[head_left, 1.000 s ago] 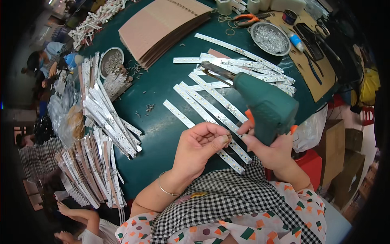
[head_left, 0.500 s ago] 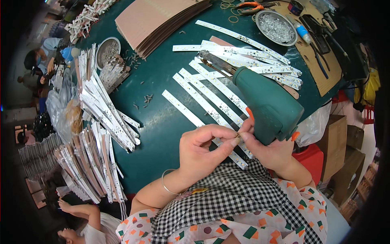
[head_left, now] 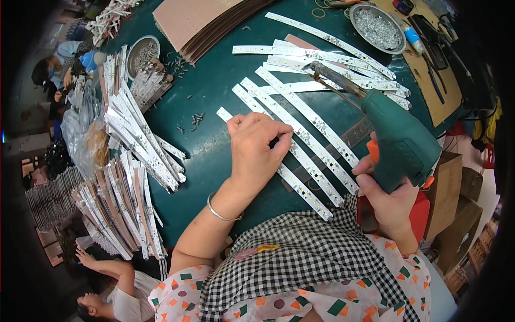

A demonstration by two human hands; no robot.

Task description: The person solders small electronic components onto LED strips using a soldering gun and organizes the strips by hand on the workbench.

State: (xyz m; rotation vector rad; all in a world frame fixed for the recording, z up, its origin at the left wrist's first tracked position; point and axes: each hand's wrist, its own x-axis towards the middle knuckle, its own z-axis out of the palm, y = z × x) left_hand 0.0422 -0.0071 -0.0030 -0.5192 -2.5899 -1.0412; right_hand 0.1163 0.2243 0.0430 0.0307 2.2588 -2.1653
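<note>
My left hand (head_left: 256,147) rests with curled fingers on a long white light strip (head_left: 300,185) lying on the dark green table (head_left: 214,91), fingertips pinched on the strip next to it. My right hand (head_left: 387,201) grips a green electric screwdriver (head_left: 399,137) at the table's right edge, its metal bit (head_left: 324,75) pointing up-left over several more white strips (head_left: 316,59). A silver bangle circles my left wrist.
Heaps of metal-backed strips (head_left: 134,161) lie at the left. Brown cardboard sheets (head_left: 198,21) sit at the back, with a metal bowl of screws (head_left: 140,51) at left and another bowl (head_left: 377,27) at back right. Loose screws (head_left: 196,121) dot the table. Another person sits lower left.
My left hand has moved up along the strips, away from my body. The right hand with the screwdriver has shifted right and apart from the left hand.
</note>
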